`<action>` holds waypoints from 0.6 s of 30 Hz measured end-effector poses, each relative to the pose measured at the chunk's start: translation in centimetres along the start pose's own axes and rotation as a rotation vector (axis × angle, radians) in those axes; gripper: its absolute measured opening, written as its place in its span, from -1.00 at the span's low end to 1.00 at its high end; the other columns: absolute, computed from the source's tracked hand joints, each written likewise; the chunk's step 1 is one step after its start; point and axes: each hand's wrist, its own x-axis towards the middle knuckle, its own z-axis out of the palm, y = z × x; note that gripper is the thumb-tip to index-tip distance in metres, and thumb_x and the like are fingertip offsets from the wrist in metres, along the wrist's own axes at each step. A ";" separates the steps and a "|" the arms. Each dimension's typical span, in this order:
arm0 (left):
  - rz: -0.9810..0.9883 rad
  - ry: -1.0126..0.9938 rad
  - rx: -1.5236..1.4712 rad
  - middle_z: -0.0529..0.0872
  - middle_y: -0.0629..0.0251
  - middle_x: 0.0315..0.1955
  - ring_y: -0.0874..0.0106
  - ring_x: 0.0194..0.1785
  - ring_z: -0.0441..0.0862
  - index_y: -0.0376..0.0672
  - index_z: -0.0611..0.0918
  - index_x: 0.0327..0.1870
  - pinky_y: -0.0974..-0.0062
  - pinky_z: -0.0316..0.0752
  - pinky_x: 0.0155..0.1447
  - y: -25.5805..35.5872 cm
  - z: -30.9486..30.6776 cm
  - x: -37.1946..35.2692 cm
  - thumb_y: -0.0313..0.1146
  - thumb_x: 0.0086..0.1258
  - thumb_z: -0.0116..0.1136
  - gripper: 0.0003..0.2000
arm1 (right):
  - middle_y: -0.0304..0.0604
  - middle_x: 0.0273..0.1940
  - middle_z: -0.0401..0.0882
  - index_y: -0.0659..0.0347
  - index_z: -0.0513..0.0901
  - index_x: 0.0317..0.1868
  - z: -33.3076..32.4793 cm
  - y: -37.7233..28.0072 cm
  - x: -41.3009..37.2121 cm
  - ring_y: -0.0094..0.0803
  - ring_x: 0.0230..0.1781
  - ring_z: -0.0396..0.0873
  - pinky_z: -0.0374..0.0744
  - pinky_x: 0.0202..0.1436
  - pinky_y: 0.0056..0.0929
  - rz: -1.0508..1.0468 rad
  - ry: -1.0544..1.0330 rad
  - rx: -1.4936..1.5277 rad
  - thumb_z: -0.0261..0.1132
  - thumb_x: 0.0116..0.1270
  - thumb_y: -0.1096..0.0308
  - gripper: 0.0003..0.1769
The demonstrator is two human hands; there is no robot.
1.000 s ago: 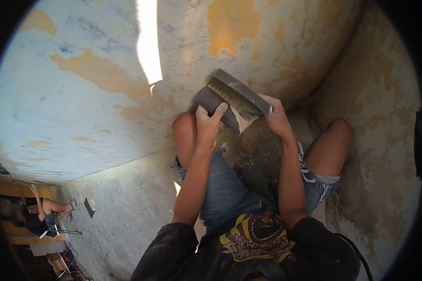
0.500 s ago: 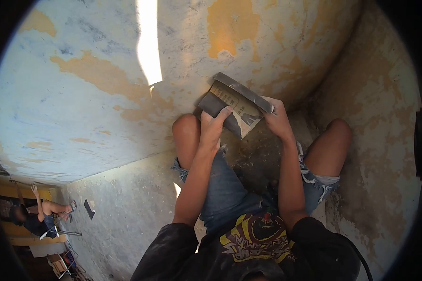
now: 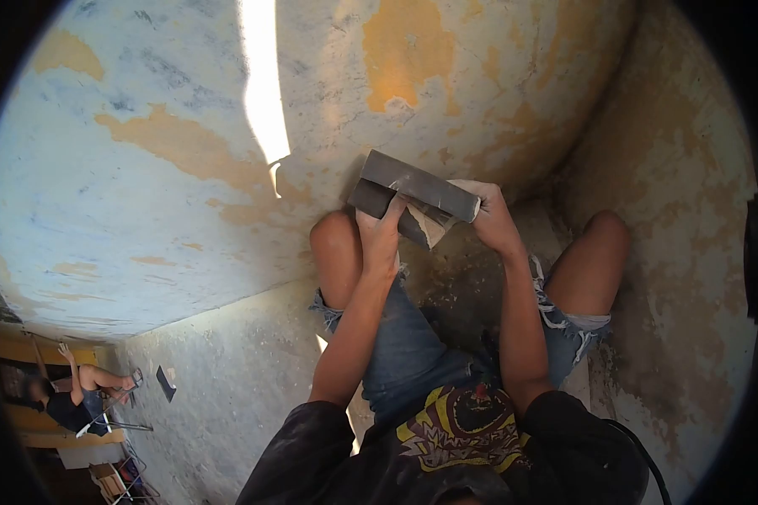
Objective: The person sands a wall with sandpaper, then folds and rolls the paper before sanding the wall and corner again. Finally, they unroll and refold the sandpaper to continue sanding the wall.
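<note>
A dark grey sheet of sandpaper (image 3: 421, 187) is held up between both hands, above my knees and in front of the wall. Its far edge is folded over toward me, and a torn, pale patch of backing shows low on it. My left hand (image 3: 379, 234) grips the near left part, thumb on top. At the right end, my right hand (image 3: 493, 217) pinches the folded strip; some of its fingers are hidden behind the paper.
A wall (image 3: 185, 244) with peeling white and ochre paint rises ahead, meeting another wall (image 3: 682, 210) at the right corner. At the lower left, another person (image 3: 76, 400) sits on a metal-legged seat. A dark sheet (image 3: 166, 383) lies on the concrete floor (image 3: 219, 379).
The sandpaper's far flap has been folded further over toward me, hiding most of the printed backing. My right hand has moved slightly down with it.
</note>
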 end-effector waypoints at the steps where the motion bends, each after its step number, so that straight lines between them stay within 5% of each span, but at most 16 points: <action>1: 0.027 0.001 0.054 0.63 0.29 0.08 0.46 0.12 0.57 -0.26 0.53 0.21 0.47 0.43 0.26 0.3 0.3 -0.1 -0.52 0.40 0.29 -0.62 | -0.13 -0.14 0.77 0.48 0.68 0.05 0.0 0.1 -0.1 -0.57 -0.08 0.59 0.57 0.06 -0.47 0.009 0.024 -0.006 0.19 0.32 0.53 -0.67; 6: 0.015 -0.007 0.026 0.64 0.29 0.06 0.48 0.10 0.58 -0.27 0.56 0.18 0.48 0.44 0.23 -0.2 0.1 -0.1 -0.51 0.40 0.28 -0.65 | -0.26 -0.21 0.75 0.50 0.67 0.02 -0.5 0.6 -0.1 -0.62 -0.13 0.55 0.58 0.01 -0.50 0.003 0.078 -0.061 0.20 0.33 0.55 -0.70; 8: -0.027 -0.052 0.077 0.64 0.29 0.04 0.49 0.08 0.59 -0.28 0.54 0.19 0.48 0.46 0.22 -0.3 -0.2 -0.1 -0.53 0.38 0.25 -0.64 | -0.09 -0.22 0.78 0.49 0.67 0.01 -1.0 -0.3 -0.1 -0.58 -0.16 0.58 0.59 0.01 -0.46 0.012 0.072 -0.113 0.16 0.29 0.53 -0.67; 18: -0.070 -0.017 0.018 0.63 0.32 -0.01 0.49 0.03 0.58 -0.31 0.54 0.15 0.48 0.46 0.19 -0.5 -0.3 0.1 -0.57 0.34 0.21 -0.65 | 0.00 -0.19 0.79 0.49 0.66 0.02 -1.1 0.9 -0.1 -0.55 -0.13 0.61 0.58 0.04 -0.45 0.004 0.027 -0.063 0.15 0.26 0.56 -0.66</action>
